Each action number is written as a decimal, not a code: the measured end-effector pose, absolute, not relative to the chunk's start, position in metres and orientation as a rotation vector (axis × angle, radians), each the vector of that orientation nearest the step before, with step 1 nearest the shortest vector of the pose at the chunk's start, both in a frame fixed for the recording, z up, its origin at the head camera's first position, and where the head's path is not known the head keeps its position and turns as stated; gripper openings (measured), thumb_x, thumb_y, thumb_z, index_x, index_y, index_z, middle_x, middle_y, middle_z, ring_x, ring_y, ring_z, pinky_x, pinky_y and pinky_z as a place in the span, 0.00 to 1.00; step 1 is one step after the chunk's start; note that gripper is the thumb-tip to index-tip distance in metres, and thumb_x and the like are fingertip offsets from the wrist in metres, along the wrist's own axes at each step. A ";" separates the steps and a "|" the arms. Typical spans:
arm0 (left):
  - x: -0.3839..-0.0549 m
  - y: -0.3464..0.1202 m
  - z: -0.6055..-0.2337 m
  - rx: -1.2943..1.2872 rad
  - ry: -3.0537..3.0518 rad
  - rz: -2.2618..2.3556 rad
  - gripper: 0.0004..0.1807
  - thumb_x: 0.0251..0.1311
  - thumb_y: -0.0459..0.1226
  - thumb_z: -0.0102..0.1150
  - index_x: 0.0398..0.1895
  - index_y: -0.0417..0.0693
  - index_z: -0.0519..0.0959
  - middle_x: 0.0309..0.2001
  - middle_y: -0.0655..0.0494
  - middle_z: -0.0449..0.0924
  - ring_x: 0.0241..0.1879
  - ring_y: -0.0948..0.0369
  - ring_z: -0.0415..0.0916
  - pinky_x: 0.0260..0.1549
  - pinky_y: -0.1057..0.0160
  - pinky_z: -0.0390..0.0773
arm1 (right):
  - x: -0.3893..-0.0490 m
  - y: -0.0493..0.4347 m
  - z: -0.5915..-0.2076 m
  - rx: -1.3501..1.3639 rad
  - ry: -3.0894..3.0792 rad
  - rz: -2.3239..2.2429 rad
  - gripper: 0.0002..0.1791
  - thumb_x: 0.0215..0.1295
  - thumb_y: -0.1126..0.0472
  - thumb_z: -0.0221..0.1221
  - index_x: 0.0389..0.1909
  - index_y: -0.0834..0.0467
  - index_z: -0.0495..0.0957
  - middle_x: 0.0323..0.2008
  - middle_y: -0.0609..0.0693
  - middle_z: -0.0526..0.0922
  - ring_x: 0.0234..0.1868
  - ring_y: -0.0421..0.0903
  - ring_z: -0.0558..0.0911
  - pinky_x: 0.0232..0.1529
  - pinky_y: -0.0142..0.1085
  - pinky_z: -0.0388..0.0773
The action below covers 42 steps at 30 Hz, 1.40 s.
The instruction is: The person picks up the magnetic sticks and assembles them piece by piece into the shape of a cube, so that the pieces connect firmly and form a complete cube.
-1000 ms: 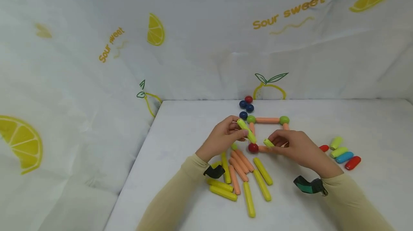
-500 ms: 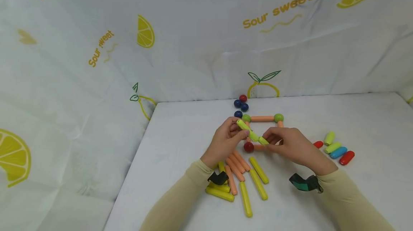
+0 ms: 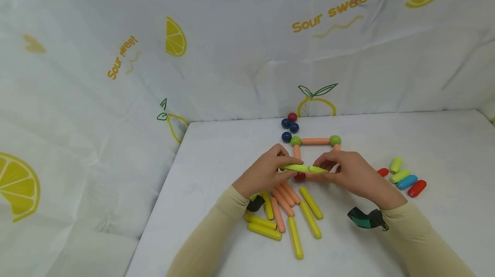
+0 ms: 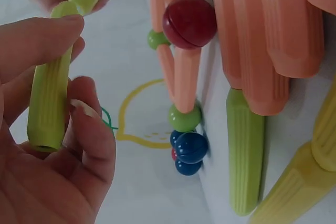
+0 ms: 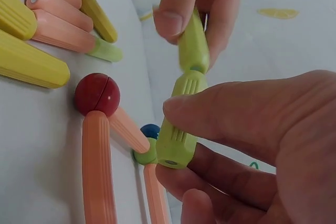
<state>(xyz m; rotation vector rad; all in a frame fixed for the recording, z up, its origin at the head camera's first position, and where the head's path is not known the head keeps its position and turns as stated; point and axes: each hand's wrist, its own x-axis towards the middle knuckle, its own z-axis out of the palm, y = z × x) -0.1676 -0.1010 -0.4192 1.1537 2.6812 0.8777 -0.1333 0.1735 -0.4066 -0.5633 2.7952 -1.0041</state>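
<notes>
Main change vs 1 sec ago: the two light green sticks were apart then, w/ the left one tilted; now they are approx in one line, end to end. The left hand [image 3: 267,170] pinches the left green stick [image 3: 297,168] btwn thumb and fingers, and the right hand [image 3: 352,173] pinches the right green stick [image 3: 317,169] in the same way, so both grips are closed on their pieces. In the right wrist view the ends seem to touch, w/ a small bend at the meeting place; I can't tell if they hold firmly. For the work this means, I judge, that lining up is mostly done, but the join is not yet sure.

Both green sticks are held above the table [image 3: 220,152], near the corner w/ the red ball [image 5: 97,95] of the square [image 3: 315,141], which is partly hidden by the hands. Loose orange sticks [image 3: 277,214] and yellow sticks [image 3: 295,237] lie on the near side; blue balls [image 3: 294,127] are behind, and short pieces [image 3: 417,188] in red, blue and green to the right
</notes>
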 end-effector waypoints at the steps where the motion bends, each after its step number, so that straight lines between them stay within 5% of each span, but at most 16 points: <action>1: -0.167 -0.099 -0.419 1.172 2.696 0.844 0.18 0.76 0.43 0.66 0.66 0.62 0.86 0.47 0.61 0.70 0.42 0.61 0.73 0.40 0.75 0.73 | -0.133 0.174 -0.407 -0.568 2.796 -1.006 0.10 0.68 0.58 0.74 0.48 0.48 0.89 0.42 0.41 0.90 0.42 0.40 0.83 0.41 0.33 0.83; 13: -0.211 -0.047 -0.409 1.427 2.888 0.085 0.14 0.73 0.42 0.69 0.58 0.65 0.89 0.55 0.67 0.89 0.57 0.62 0.76 0.56 0.61 0.73 | -0.139 0.181 -0.418 -0.383 2.824 -1.011 0.14 0.68 0.56 0.73 0.50 0.58 0.87 0.39 0.49 0.87 0.39 0.46 0.81 0.36 0.36 0.80; 21: -0.244 -0.029 -0.418 1.228 2.713 0.274 0.12 0.74 0.40 0.69 0.55 0.64 0.91 0.52 0.70 0.90 0.50 0.66 0.75 0.51 0.69 0.77 | -0.158 0.184 -0.422 -0.296 2.815 -0.961 0.15 0.68 0.55 0.71 0.50 0.60 0.86 0.37 0.51 0.85 0.33 0.45 0.78 0.32 0.36 0.76; 42: -0.250 -0.008 -0.438 1.154 2.671 0.336 0.11 0.73 0.44 0.70 0.55 0.64 0.91 0.53 0.71 0.89 0.51 0.69 0.77 0.50 0.71 0.77 | -0.153 0.196 -0.434 -0.234 2.828 -0.942 0.17 0.69 0.56 0.72 0.50 0.63 0.85 0.38 0.53 0.87 0.35 0.47 0.80 0.36 0.37 0.78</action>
